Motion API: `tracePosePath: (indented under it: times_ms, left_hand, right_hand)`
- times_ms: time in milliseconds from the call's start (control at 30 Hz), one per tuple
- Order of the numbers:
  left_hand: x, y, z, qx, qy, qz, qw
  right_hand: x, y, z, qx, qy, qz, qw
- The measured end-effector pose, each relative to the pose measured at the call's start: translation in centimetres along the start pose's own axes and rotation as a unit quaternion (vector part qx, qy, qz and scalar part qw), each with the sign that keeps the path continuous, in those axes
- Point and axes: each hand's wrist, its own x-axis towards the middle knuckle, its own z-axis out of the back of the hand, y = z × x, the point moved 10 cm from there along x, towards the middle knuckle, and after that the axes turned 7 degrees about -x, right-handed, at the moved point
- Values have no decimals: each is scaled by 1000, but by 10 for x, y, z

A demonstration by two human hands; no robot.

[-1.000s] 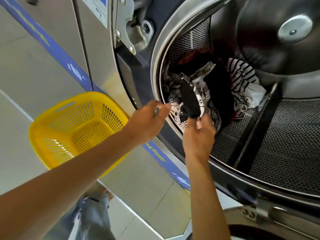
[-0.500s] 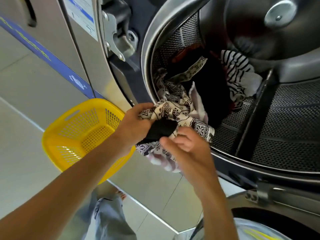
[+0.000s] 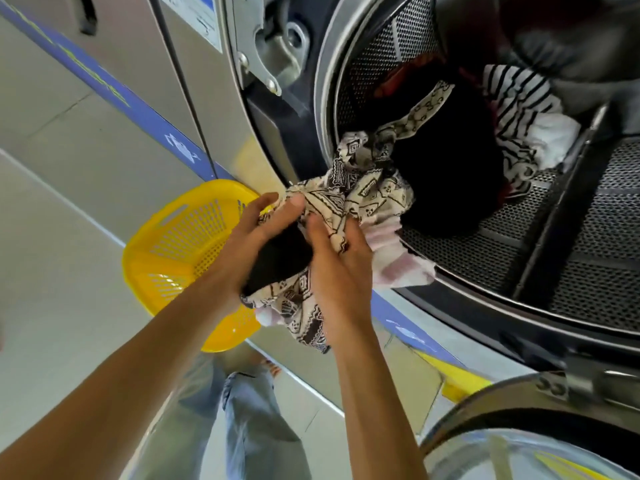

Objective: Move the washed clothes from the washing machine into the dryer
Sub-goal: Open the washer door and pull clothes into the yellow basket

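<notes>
The open washing machine drum (image 3: 588, 271) fills the upper right, its perforated steel wall showing. Inside lie a black garment (image 3: 450, 161), a striped white cloth (image 3: 519, 98) and something red behind. A cream cloth with dark brown patterns (image 3: 367, 188) trails from the drum over the rim into both hands. My left hand (image 3: 249, 247) grips the patterned cloth together with a small black piece (image 3: 280, 258). Right beside it, my right hand (image 3: 336, 268) holds the same bundle. A pale pink cloth (image 3: 398, 261) hangs over the rim just right of my right hand.
A yellow plastic basket (image 3: 166, 265) sits on the tiled floor below left of the hands. The machine's door hinge (image 3: 256, 53) is up left of the opening. A second round door (image 3: 519, 427) shows at the lower right. My jeans-clad legs (image 3: 249, 420) stand below.
Both hands have drawn the patterned cloth and the black piece out of the drum, over the rim and down toward me. More of the cloth now hangs outside.
</notes>
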Motion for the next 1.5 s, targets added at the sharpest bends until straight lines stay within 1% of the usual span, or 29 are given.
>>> tracePosePath:
  times_ms: [100,133,200,233,333,400,467,567,633,667,700,767,867,933,1000,1100,1167,1233,1300,1333,1400,1433,1500]
  left_hand:
    - [-2,-3,14,-11,65,26,997]
    - [-4,-5,19,-19,87,29,996]
    - [-10,-6,36,-28,99,15,995]
    - [-11,-6,46,-25,87,2,996]
    - [-13,-3,80,-8,-2,-21,1000]
    - [-10,-2,103,41,-63,-41,996]
    - [-2,2,129,93,-132,-52,985]
    - [14,12,167,161,-237,-43,957]
    - [29,12,179,214,-270,-45,938]
    - [38,11,183,242,-279,-47,928]
    - [46,9,186,265,-278,-45,922]
    - [60,4,184,311,-254,-39,915]
    - [70,-1,157,383,-175,-34,907]
    - [69,-6,130,394,-126,-54,909]
    - [63,-11,100,391,-75,-78,914]
    - [57,-16,42,382,21,-95,919]
    - [52,-21,1,374,79,-108,918]
    - [44,-28,-42,362,135,-123,914]
    - [40,-34,-85,355,185,-146,905]
    - [41,-37,-105,353,201,-160,900]
    - [50,-40,-137,351,216,-184,892]
    - [57,-41,-149,350,216,-191,891]
    - [72,-41,-163,364,198,-211,885]
  right_hand:
    - [-11,-10,-22,-8,50,-28,998]
    - [-14,-9,-29,-15,72,-23,997]
    - [-19,-4,-46,-16,117,6,993]
    - [-20,-6,-54,-19,130,14,991]
    - [-17,-23,-80,-62,172,5,983]
    - [-14,-39,-100,-76,211,-14,974]
    - [-8,-54,-119,-107,245,-30,963]
    - [4,-76,-149,-185,295,-34,937]
    - [10,-94,-167,-255,333,-33,907]
    - [14,-102,-173,-279,341,-33,897]
    - [18,-104,-174,-295,334,-30,895]
    - [29,-108,-170,-300,294,-19,907]
    - [40,-98,-153,-266,225,9,937]
    - [45,-75,-123,-253,165,33,953]
    - [49,-42,-79,-230,81,62,968]
    - [56,1,7,-164,-57,79,982]
    - [77,18,59,-101,-112,72,986]
    - [116,29,100,-85,-139,57,985]
    - [160,37,126,-119,-152,39,980]
    - [183,37,134,-155,-150,30,976]
    - [223,34,139,-271,-118,20,955]
    - [242,25,140,-342,-92,0,935]
    - [264,-4,145,-495,-31,-69,866]
